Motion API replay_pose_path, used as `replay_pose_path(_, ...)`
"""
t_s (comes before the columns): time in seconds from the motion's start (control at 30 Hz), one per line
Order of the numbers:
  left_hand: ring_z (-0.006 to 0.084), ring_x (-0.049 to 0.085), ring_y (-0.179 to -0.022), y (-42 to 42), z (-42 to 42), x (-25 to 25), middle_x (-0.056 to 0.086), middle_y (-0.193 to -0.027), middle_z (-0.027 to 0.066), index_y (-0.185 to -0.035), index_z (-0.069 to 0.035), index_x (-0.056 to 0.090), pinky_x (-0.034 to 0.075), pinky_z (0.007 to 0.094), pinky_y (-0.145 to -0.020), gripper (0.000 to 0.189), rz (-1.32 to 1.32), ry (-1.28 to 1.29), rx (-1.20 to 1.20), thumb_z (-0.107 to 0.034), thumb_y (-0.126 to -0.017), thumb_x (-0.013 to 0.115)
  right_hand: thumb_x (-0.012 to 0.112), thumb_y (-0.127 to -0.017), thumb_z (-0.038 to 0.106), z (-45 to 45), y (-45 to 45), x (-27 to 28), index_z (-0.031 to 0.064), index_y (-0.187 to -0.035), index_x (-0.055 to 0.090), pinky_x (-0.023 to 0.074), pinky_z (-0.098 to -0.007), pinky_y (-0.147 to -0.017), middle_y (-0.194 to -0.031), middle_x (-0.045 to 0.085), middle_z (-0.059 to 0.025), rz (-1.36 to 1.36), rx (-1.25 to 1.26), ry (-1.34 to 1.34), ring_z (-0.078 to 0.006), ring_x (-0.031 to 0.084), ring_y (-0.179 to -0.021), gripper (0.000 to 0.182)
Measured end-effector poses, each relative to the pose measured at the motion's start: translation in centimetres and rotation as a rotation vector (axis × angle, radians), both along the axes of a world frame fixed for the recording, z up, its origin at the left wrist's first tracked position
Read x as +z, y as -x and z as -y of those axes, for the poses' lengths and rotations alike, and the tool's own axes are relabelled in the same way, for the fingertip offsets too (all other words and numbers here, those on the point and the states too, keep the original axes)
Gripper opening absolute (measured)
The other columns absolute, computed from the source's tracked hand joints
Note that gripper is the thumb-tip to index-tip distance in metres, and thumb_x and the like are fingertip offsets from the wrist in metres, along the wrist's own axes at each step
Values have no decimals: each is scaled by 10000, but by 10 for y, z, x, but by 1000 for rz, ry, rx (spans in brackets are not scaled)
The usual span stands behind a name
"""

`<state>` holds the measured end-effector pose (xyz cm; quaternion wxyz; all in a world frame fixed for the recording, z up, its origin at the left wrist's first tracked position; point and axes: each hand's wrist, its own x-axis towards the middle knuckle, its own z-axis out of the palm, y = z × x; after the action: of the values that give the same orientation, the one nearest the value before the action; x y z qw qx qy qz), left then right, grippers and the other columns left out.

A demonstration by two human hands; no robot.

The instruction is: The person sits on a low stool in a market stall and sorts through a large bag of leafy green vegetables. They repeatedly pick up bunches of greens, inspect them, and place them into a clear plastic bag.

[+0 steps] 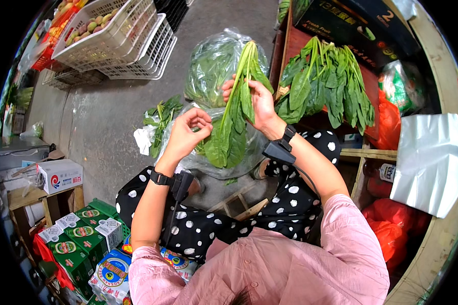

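Note:
My right hand (260, 102) is around a small bunch of spinach (233, 133), with its pale stems up and broad leaves hanging down. My left hand (191, 131) is loosely curled beside the leaves; nothing shows clearly between its fingertips, and I cannot tell whether they touch a leaf. Under the held bunch lies a clear plastic bag (248, 152) with some green leaves in it. Behind it stands a full clear bag of greens (213, 72). To the right, sorted spinach bunches (328, 84) lie side by side on a red-brown surface (370, 91), stems toward the back.
Loose leaves (171, 108) and a white scrap (143, 139) lie on the concrete floor (99, 118). Stacked white crates (110, 49) stand back left, the upper holding fruit. Beer cartons (80, 232) sit front left. A dark fruit box (351, 30) and a silvery sheet (427, 164) are at right.

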<state>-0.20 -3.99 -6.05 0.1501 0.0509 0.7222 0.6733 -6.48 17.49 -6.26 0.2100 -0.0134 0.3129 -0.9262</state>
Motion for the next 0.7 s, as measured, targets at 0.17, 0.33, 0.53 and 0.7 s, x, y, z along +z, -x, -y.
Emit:
replay_pose_path(0.17,54,564,-771,3,9,0,610,-832,-18,-882,-24,585,457,208,-760,127,-72,102,50,34,-772,610,361,-982,262,-2,0,0,-4,-1210,452,511,-382,-868,-1046,640,-194,-15,-3,-24,-266,647,-936,362)
replay_pose_path(0.33,127,653,-810,17,49,6,687,-856,39,-971,-49,635,490,278,-766,205,-353,689,299,-19,-770,657,358,-985,266,-5,2,0,-20,-1201,454,515,-387,-873,-1048,640,-199,-17,-9,-5,-275,644,-946,370)
replay_pose_path(0.53,242,690,-828,22,120,1,727,-848,64,-1137,-144,640,388,472,-1007,337,-285,1355,421,-188,-812,719,380,-1026,228,-7,7,-7,-98,-1175,539,501,-422,-963,-1141,623,-219,78,-22,-9,-291,626,-1056,392)
replay_pose_path(0.7,264,673,-875,18,133,9,707,-840,41,-1108,-140,605,344,564,-1024,407,-170,1479,499,-204,-747,783,392,-1031,257,-6,6,-14,-90,-1232,520,500,-408,-959,-1181,612,-198,67,10,-19,-274,614,-1077,421)
